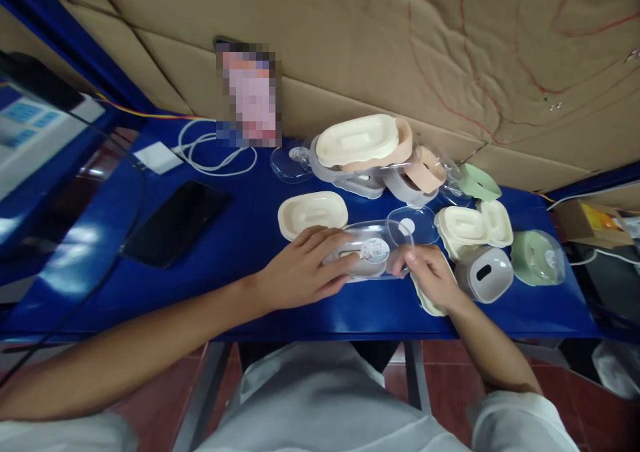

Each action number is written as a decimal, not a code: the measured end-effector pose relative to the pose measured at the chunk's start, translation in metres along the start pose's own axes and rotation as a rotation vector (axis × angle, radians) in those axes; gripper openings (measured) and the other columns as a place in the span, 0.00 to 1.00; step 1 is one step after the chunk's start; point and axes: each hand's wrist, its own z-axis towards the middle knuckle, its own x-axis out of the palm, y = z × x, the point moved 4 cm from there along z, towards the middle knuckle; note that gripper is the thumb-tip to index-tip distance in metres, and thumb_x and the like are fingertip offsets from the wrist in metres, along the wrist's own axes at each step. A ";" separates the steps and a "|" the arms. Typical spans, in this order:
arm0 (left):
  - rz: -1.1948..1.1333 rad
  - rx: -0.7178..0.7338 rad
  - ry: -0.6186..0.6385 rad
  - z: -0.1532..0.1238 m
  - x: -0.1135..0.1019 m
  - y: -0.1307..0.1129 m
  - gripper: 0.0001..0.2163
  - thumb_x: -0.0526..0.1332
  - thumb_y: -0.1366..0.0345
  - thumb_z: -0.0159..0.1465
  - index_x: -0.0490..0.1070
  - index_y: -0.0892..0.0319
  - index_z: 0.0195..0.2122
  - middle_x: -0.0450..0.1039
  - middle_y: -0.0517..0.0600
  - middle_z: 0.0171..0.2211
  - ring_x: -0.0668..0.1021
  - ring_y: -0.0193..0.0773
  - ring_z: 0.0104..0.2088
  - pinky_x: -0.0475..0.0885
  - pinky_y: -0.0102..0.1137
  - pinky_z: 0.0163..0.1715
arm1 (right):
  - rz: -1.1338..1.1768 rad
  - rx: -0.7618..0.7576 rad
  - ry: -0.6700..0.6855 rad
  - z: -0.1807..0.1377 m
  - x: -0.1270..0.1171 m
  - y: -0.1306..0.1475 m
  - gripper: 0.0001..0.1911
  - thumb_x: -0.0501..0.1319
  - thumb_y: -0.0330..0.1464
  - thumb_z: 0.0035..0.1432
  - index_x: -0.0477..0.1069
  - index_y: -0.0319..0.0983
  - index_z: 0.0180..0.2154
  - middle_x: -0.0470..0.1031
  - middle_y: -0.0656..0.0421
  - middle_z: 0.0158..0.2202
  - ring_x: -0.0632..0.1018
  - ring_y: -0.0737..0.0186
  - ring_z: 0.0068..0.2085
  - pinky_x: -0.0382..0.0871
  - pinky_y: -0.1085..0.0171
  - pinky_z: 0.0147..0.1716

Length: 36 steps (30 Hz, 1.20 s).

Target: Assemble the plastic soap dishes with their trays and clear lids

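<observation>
The person leans over a blue counter (240, 239) with both arms stretched out. Between the two hands sits a clear plastic lid (373, 255) with a round sticker (375, 250) on top, resting over a grey tray near the front middle of the counter. The left hand (300, 272) lies flat on the lid's left end, its fingers (340, 265) spread a little and pressing down on the clear plastic. The right hand (433, 279) meets the lid's right end, thumb and fingers pinched together on its rim. Under that hand lies a cream piece (425, 302), partly hidden.

Just behind the left hand sits a cream insert (313, 213), lying flat on its own. Further back a pile of parts is heaped against the cardboard wall (450, 52): a cream tray on a pink shell (365, 142), with clear lids and grey pieces under and beside it. To the right lie two more cream inserts (475, 225), a grey box (484, 273) with a slot in its top, and a pale green box (537, 257) under a clear cover. A green lid (479, 183) leans behind them.

Off to the left, well apart from the hands, a black phone (175, 222) lies face up, and a white cable (215, 152) coils near the wall
</observation>
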 end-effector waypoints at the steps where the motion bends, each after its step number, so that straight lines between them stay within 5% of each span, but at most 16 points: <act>1: 0.016 0.006 -0.001 0.001 -0.002 0.001 0.12 0.63 0.65 0.72 0.73 0.58 0.55 0.78 0.60 0.56 0.80 0.52 0.56 0.78 0.47 0.55 | -0.011 0.039 -0.003 0.000 0.000 -0.003 0.28 0.53 0.49 0.78 0.80 0.42 0.31 0.81 0.57 0.29 0.79 0.62 0.30 0.71 0.63 0.30; 5: 0.146 -0.081 0.025 -0.001 -0.023 0.014 0.13 0.64 0.60 0.74 0.73 0.56 0.57 0.78 0.59 0.57 0.80 0.51 0.57 0.74 0.50 0.61 | -0.095 0.094 -0.028 0.002 -0.004 -0.009 0.27 0.56 0.50 0.76 0.81 0.41 0.31 0.82 0.57 0.30 0.80 0.62 0.30 0.69 0.65 0.28; 11: 0.388 -0.572 -0.045 -0.059 -0.061 0.049 0.24 0.64 0.54 0.74 0.66 0.57 0.67 0.76 0.63 0.60 0.80 0.59 0.59 0.71 0.57 0.63 | -0.141 0.072 -0.050 0.005 -0.011 -0.008 0.26 0.57 0.50 0.76 0.80 0.41 0.32 0.82 0.58 0.31 0.80 0.63 0.30 0.71 0.65 0.30; 16: 0.284 -0.533 0.012 -0.080 -0.042 0.033 0.21 0.63 0.55 0.75 0.68 0.57 0.65 0.76 0.62 0.60 0.79 0.58 0.60 0.71 0.56 0.63 | -0.179 0.076 -0.081 0.010 -0.010 -0.005 0.29 0.56 0.52 0.75 0.80 0.41 0.30 0.81 0.59 0.28 0.76 0.64 0.26 0.68 0.64 0.28; 23: 0.123 -0.284 0.060 -0.047 -0.022 -0.001 0.23 0.64 0.54 0.74 0.68 0.60 0.65 0.72 0.66 0.65 0.77 0.60 0.63 0.75 0.54 0.61 | -0.312 0.085 -0.061 0.017 -0.013 -0.001 0.33 0.55 0.54 0.73 0.72 0.41 0.23 0.76 0.61 0.22 0.75 0.64 0.25 0.64 0.64 0.29; 31: 0.093 -0.116 0.136 -0.031 -0.014 0.003 0.24 0.65 0.53 0.74 0.68 0.59 0.66 0.69 0.68 0.67 0.76 0.62 0.65 0.77 0.54 0.61 | -0.401 0.088 -0.021 0.015 -0.011 -0.007 0.32 0.54 0.52 0.74 0.74 0.41 0.24 0.78 0.60 0.23 0.76 0.63 0.25 0.63 0.64 0.29; 36: 0.069 -0.103 0.119 -0.029 -0.016 0.007 0.24 0.66 0.54 0.73 0.69 0.60 0.65 0.71 0.69 0.66 0.77 0.62 0.65 0.77 0.54 0.61 | -0.533 0.049 -0.026 0.013 -0.008 -0.009 0.29 0.58 0.51 0.74 0.71 0.41 0.24 0.71 0.63 0.21 0.69 0.67 0.23 0.59 0.64 0.28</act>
